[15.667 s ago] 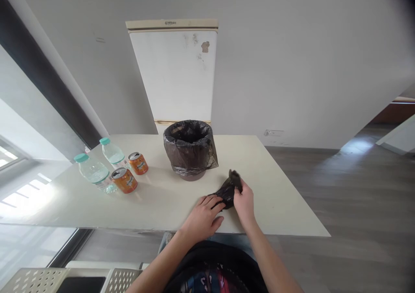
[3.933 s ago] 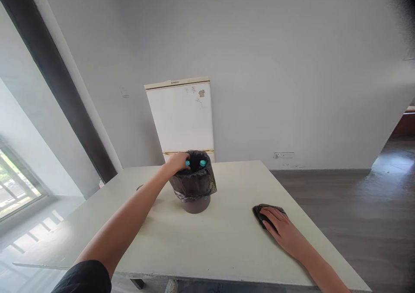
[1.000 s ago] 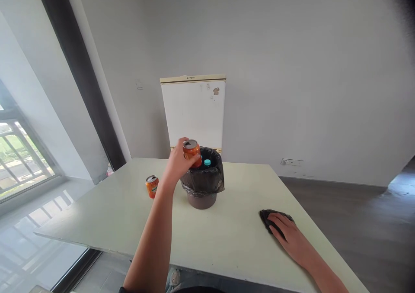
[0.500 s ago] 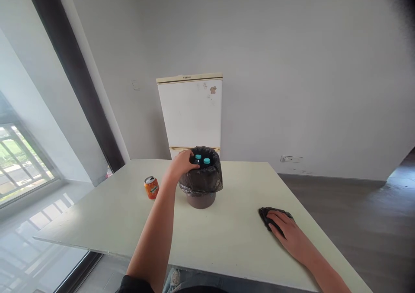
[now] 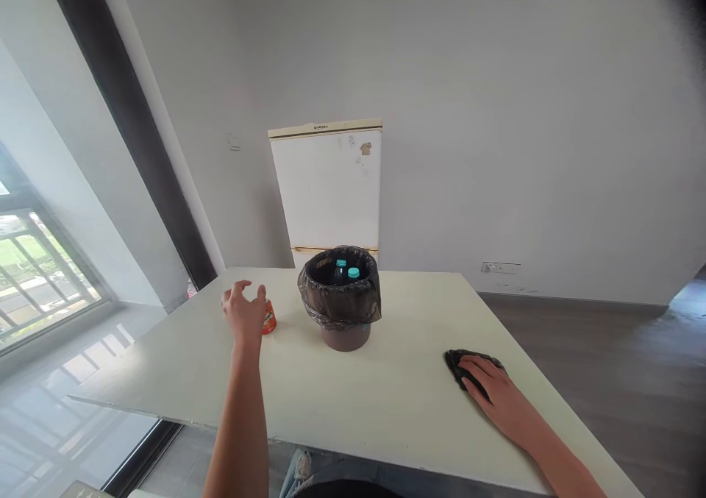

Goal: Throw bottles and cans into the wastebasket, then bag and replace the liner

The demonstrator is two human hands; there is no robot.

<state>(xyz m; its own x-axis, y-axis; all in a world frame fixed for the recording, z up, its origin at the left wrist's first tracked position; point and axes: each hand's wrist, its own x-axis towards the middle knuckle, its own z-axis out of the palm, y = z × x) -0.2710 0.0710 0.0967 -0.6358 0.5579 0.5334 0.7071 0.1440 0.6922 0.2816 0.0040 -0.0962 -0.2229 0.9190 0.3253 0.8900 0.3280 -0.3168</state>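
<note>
My left hand (image 5: 243, 308) is open, thumb and fingers spread in a curve, just at the orange soda can (image 5: 269, 318) and partly hiding it. Whether the hand touches the can I cannot tell. Right of the can stands a small brown trash bin (image 5: 346, 338), lined with a black plastic bag (image 5: 339, 305) folded over its rim. Two bottles with teal caps, one bottle (image 5: 340, 271) and another bottle (image 5: 354, 274), stick up inside it. My right hand (image 5: 490, 388) lies flat on a folded black plastic bag (image 5: 457, 365) at the table's right side.
Everything stands on a pale table (image 5: 364, 417) with its near edge close to my body. Behind it is a white refrigerator (image 5: 331, 189) against a grey wall. A window (image 5: 44, 262) with a railing is at the left.
My left hand has left the bin's rim and the bottle there and moved left to the soda can. My right hand stays on the folded black bag. The view has shifted slightly.
</note>
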